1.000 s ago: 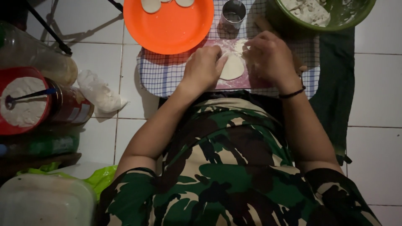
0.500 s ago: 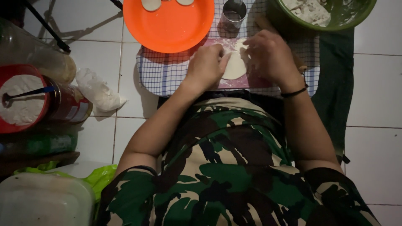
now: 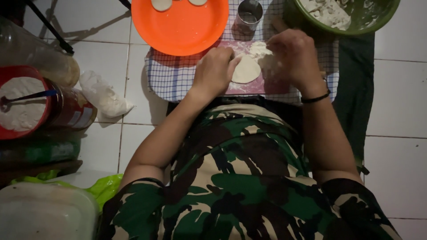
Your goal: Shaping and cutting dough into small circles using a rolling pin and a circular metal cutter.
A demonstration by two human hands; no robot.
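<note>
A flat round piece of white dough (image 3: 246, 69) lies on a pink board (image 3: 260, 85) over a blue-checked cloth (image 3: 171, 78) on the tiled floor. My left hand (image 3: 215, 71) rests with curled fingers on the dough's left edge. My right hand (image 3: 293, 55), with a black band at the wrist, pinches the floury upper right part of the dough. Both hands touch the same piece.
An orange plate (image 3: 182, 29) with two dough rounds sits at the top, a metal cup (image 3: 249, 13) to its right, and a green bowl (image 3: 373, 22) with dough scraps at top right. A red container with flour (image 3: 22, 104), a white bag (image 3: 104, 95) and a plastic tub (image 3: 44, 213) are on the left.
The dough round has shifted slightly left between my hands. My right hand has lifted a little towards the dough's upper edge; my left hand stays at its left side.
</note>
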